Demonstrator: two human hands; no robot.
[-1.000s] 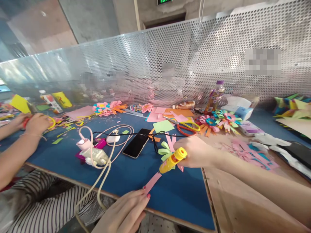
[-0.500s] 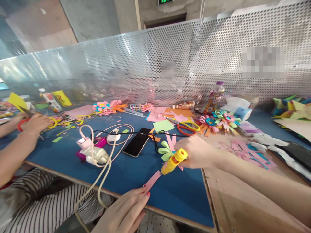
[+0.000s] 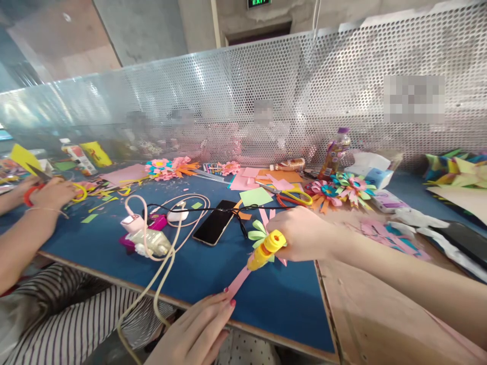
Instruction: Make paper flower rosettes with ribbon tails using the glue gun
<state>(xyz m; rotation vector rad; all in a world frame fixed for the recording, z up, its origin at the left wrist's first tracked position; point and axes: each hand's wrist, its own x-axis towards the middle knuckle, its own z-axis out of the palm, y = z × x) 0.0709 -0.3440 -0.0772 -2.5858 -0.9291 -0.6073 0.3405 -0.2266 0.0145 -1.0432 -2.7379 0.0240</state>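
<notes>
Pinning the pink paper strip (image 3: pixel 238 282) flat with my left hand (image 3: pixel 198 332), fingertips pressed on its near end, I see my right hand (image 3: pixel 300 234) gripping the glue stick (image 3: pixel 265 249) over its far end.

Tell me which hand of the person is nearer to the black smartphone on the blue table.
Right. The right hand, holding a yellow glue stick, is just right of the black smartphone; the left hand rests at the table's near edge, pinning a pink paper strip.
</notes>
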